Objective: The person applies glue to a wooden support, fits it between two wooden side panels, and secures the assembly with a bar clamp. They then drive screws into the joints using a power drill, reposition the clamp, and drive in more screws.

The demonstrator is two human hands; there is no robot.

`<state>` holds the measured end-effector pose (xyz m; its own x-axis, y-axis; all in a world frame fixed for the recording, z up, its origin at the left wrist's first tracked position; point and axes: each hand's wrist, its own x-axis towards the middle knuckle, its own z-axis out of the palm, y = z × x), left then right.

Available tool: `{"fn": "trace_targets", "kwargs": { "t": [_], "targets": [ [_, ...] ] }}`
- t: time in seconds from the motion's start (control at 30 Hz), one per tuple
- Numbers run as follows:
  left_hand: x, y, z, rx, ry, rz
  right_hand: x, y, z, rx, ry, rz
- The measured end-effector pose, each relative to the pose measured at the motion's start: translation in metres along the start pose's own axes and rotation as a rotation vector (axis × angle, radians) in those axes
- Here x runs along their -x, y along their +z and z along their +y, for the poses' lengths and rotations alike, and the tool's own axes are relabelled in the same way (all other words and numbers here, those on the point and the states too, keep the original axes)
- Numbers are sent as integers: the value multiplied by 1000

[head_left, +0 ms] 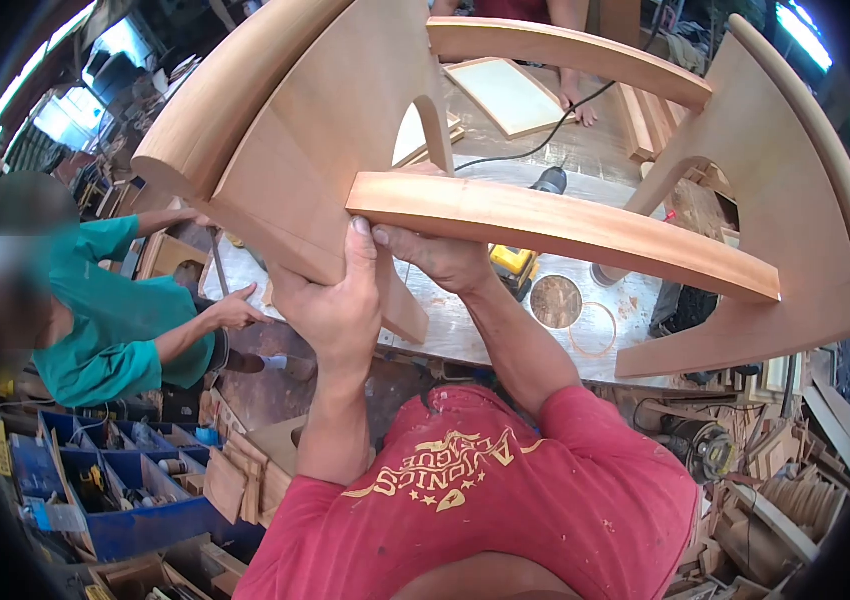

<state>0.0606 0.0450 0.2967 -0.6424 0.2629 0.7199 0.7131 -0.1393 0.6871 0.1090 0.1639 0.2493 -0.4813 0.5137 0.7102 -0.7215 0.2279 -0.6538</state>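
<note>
A wooden frame has two broad side panels, the left one [295,130] and the right one [795,190], joined by a curved near rail [555,222] and a curved far rail [565,50]. My left hand [335,305] is wrapped round the lower edge of the left panel, its thumb up by the near rail's left end. Beneath that same end, my right hand [440,260] has its fingers at the joint, with the thumb side against the wood. Under the frame, a yellow and black power drill [515,265] lies on the worktable [455,335].
A person in a green shirt [125,300] stands at the left; another person's hand [577,108] rests near a pale panel [507,95]. A black cable [545,140] crosses the table. A blue divided bin [145,525] and wood scraps [775,500] lie below.
</note>
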Motion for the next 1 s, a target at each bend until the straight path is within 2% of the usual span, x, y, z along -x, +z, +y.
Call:
{"fn": "trace_targets", "kwargs": {
  "t": [0.3, 0.4, 0.5, 0.67, 1.0],
  "targets": [
    [3, -3, -11, 90, -13, -32, 4, 2, -3, 74, 54, 43],
    [4, -2, -5, 141, -42, -67, 0, 2, 0, 158, -38, 51],
    [2, -2, -5, 190, -67, -70, 1, 7, -6, 33, 79, 97],
    [2, -3, 3, 166, -129, -48, 0, 11, -6, -16, 90, 110],
    [2, 0, 5, 104, -36, 27, 4, 12, -7, -85, 110, 110]
  ]
}}
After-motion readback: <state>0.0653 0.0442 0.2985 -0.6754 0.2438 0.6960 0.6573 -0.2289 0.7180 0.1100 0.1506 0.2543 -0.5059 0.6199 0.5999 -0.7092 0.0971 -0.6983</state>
